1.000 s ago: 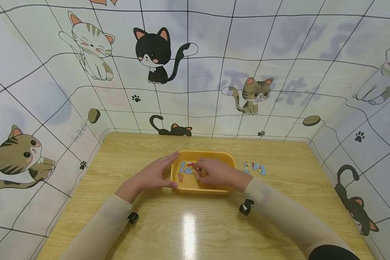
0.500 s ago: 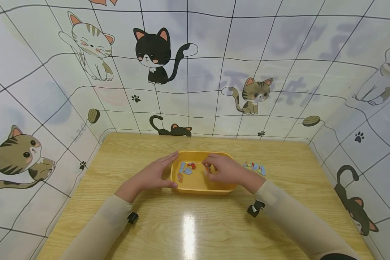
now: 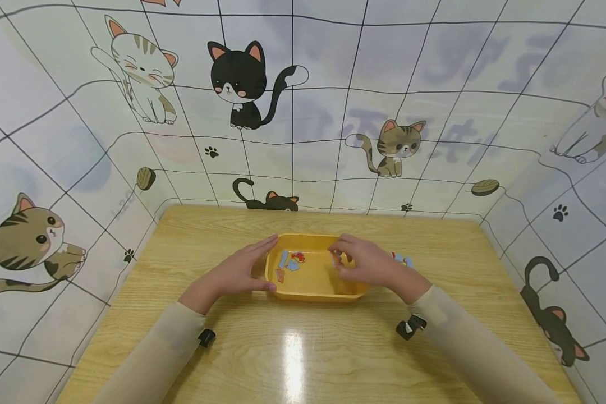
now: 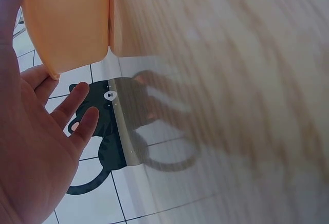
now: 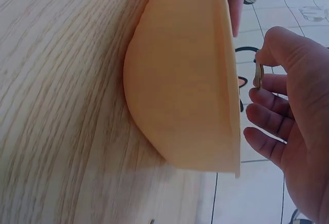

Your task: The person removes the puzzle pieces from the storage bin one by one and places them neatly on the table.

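Note:
A yellow plastic tray (image 3: 313, 295) stands on the wooden table, with several small jigsaw puzzle pieces (image 3: 292, 265) lying in its left part. At its left end my left hand (image 3: 238, 270) touches the rim, thumb and fingers spread apart; the left wrist view also shows that hand (image 4: 43, 131) with its fingers loosely extended by the tray's edge. Above the tray's right end, my right hand (image 3: 368, 262) pinches a small puzzle piece (image 5: 258, 75) between thumb and fingertip. The picture on that piece cannot be made out.
More puzzle pieces (image 3: 403, 259) lie on the table (image 3: 232, 348) right of the tray, partly hidden by my right hand. A cat-patterned sheet (image 3: 323, 112) encloses the table's back and sides.
My right hand has moved right across the tray with the pinched puzzle piece, uncovering the red piece in the tray. The left hand and the tray have stayed in place.

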A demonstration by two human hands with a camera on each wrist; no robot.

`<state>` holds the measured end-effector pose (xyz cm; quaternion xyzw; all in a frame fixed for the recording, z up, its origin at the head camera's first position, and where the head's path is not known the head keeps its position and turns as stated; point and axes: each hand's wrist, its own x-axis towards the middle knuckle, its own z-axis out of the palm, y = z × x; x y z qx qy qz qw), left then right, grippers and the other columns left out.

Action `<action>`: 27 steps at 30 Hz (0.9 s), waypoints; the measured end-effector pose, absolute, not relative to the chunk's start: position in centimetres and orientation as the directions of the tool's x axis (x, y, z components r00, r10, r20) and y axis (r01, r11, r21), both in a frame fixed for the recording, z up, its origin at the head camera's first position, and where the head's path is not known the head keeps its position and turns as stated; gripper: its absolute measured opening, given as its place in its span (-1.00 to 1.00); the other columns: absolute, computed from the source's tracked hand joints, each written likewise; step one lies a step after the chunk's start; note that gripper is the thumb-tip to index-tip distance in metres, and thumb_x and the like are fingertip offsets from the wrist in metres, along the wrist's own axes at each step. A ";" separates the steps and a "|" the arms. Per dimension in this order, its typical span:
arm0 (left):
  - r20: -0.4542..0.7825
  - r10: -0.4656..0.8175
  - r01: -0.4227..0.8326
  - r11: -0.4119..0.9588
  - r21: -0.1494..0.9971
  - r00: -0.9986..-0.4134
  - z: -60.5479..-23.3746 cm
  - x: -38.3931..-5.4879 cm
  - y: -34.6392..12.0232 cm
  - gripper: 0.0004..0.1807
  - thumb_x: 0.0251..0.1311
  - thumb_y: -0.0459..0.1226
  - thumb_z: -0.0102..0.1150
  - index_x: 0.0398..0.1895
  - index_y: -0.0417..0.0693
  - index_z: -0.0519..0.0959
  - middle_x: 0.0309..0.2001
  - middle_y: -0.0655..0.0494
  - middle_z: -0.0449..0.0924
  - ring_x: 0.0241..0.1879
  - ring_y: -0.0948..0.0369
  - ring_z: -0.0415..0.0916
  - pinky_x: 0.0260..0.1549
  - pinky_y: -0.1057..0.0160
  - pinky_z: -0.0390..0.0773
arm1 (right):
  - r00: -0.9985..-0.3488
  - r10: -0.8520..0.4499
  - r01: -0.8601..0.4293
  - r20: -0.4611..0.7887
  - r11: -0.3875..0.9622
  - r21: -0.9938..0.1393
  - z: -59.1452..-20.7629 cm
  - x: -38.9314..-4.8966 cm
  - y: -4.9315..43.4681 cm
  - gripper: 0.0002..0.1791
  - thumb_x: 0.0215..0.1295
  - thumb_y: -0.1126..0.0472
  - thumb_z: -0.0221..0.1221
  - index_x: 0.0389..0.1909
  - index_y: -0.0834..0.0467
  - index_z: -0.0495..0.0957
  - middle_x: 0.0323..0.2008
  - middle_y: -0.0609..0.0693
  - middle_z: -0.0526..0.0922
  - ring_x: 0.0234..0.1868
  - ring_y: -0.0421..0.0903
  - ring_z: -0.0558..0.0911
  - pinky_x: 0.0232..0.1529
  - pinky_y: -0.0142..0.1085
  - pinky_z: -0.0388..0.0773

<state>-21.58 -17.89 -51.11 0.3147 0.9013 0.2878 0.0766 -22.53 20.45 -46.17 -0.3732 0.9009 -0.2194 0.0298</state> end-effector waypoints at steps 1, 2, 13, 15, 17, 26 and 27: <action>0.039 0.610 0.520 0.639 0.566 -0.792 -51.2 -21.6 -17.9 0.37 0.13 0.40 0.53 0.85 0.10 0.03 0.81 0.29 -0.10 0.75 -0.03 0.00 0.66 -0.21 0.13 | -0.717 -0.687 -0.664 0.121 0.621 -0.416 -46.2 -22.5 20.7 -0.58 0.34 0.20 0.25 0.21 0.06 0.69 -0.07 -0.18 0.58 -0.17 -0.07 0.63 -0.21 -0.24 0.60; 0.039 0.609 0.520 0.639 0.567 -0.792 -51.2 -21.7 -17.9 0.37 0.13 0.40 0.53 0.85 0.10 0.03 0.81 0.29 -0.10 0.75 -0.03 0.00 0.66 -0.21 0.13 | -0.715 -0.687 -0.669 0.131 0.617 -0.414 -46.2 -22.5 20.9 -0.59 0.35 0.21 0.25 0.21 0.06 0.69 -0.08 -0.18 0.57 -0.18 -0.07 0.62 -0.22 -0.25 0.59; 0.037 0.603 0.512 0.641 0.572 -0.797 -51.4 -21.8 -17.9 0.36 0.13 0.43 0.51 0.85 0.10 0.05 0.81 0.32 -0.10 0.75 -0.02 -0.01 0.66 -0.21 0.11 | -0.728 -0.657 -0.672 0.199 0.622 -0.402 -45.6 -21.9 23.3 -0.62 0.35 0.26 0.28 0.18 0.12 0.71 -0.10 -0.14 0.59 -0.19 -0.01 0.65 -0.26 -0.28 0.59; 0.034 0.603 0.510 0.643 0.571 -0.797 -51.4 -21.7 -17.9 0.37 0.13 0.42 0.51 0.85 0.10 0.04 0.81 0.32 -0.10 0.75 -0.02 -0.02 0.67 -0.21 0.11 | -0.732 -0.647 -0.669 0.213 0.626 -0.399 -45.5 -21.7 23.9 -0.60 0.36 0.27 0.29 0.20 0.15 0.72 -0.09 -0.12 0.61 -0.20 -0.03 0.64 -0.28 -0.29 0.60; 0.032 0.603 0.511 0.645 0.568 -0.797 -51.3 -21.7 -17.8 0.36 0.13 0.42 0.52 0.85 0.11 0.04 0.81 0.33 -0.11 0.75 -0.02 -0.02 0.67 -0.20 0.10 | -0.739 -0.635 -0.664 0.223 0.633 -0.398 -45.5 -21.6 24.6 -0.59 0.36 0.28 0.29 0.21 0.18 0.72 -0.07 -0.10 0.62 -0.21 -0.04 0.63 -0.29 -0.29 0.60; 0.026 0.599 0.505 0.650 0.568 -0.800 -51.2 -21.6 -17.8 0.37 0.13 0.41 0.53 0.86 0.14 0.02 0.81 0.34 -0.12 0.75 -0.01 -0.02 0.67 -0.20 0.10 | -0.788 -0.570 -0.612 0.230 0.690 -0.386 -45.6 -21.4 27.7 -0.62 0.42 0.24 0.38 0.21 0.19 0.72 -0.08 -0.09 0.62 -0.23 -0.01 0.61 -0.30 -0.25 0.59; 0.025 0.599 0.505 0.651 0.566 -0.800 -51.2 -21.6 -17.8 0.36 0.13 0.41 0.52 0.86 0.14 0.02 0.81 0.34 -0.13 0.75 -0.01 -0.02 0.67 -0.20 0.10 | -0.792 -0.564 -0.607 0.232 0.696 -0.382 -45.7 -21.4 28.0 -0.62 0.43 0.23 0.39 0.22 0.20 0.71 -0.08 -0.09 0.62 -0.23 0.00 0.61 -0.31 -0.26 0.59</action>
